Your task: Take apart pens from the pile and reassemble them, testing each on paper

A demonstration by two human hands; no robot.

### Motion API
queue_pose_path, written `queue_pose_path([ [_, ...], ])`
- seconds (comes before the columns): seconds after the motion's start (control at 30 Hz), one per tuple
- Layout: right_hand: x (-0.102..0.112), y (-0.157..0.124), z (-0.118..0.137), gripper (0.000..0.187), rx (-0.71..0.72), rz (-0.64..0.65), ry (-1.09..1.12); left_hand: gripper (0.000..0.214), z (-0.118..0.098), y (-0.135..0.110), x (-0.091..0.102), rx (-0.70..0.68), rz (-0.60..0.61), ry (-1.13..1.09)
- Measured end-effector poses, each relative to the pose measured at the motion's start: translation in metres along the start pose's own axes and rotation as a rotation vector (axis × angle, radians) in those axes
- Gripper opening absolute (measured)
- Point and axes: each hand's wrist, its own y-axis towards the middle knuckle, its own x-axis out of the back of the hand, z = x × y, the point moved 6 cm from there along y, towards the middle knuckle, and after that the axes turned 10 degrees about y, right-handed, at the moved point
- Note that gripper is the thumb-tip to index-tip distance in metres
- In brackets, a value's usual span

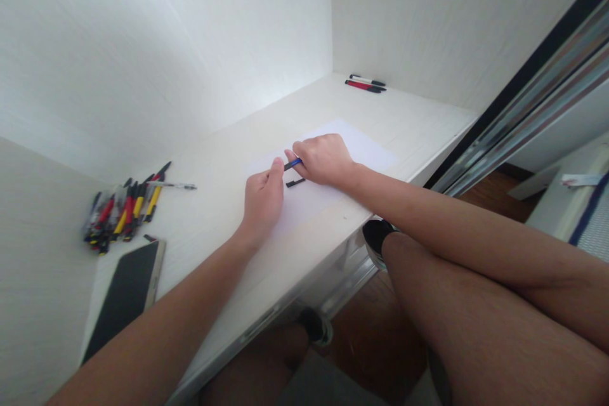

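Note:
Between my two hands is a dark pen (292, 164) with a blue part toward the right. My left hand (265, 200) is closed on its left end, thumb on top. The fingers of my right hand (324, 157) are wrapped round its other end, so the pen's tip and much of its length are hidden. Just below the pen, a small black pen cap or clip (295, 183) shows on a white sheet of paper (304, 209), partly covered by my right hand. Both hands are over the paper.
A pile of red, yellow, black and clear pens (124, 209) lies at the left, with a clear pen (172, 185) beside it. A dark flat device (124, 288) is near my left forearm. Several pens (365, 84) lie at the back right. Walls (238, 32) enclose the desk (209, 216).

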Motion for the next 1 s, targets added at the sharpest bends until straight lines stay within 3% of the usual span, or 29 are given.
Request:
queue_pose_path([
  [0.17,-0.002,-0.001,0.0,0.05,0.043,0.012,0.076,0.048,0.008,0.004,-0.001,0.004,0.004,-0.146],
  [0.4,-0.012,0.0,0.005,0.039,0.213,0.076,0.249,0.033,0.016,0.009,0.001,0.028,-0.072,-0.336],
  [0.57,-0.019,0.002,0.005,0.031,0.345,0.014,0.321,0.032,0.016,0.008,0.002,0.01,-0.103,-0.362],
  [1.0,-0.014,0.004,0.005,0.033,0.407,-0.059,0.271,0.033,0.017,0.006,0.003,0.026,-0.152,-0.398],
])
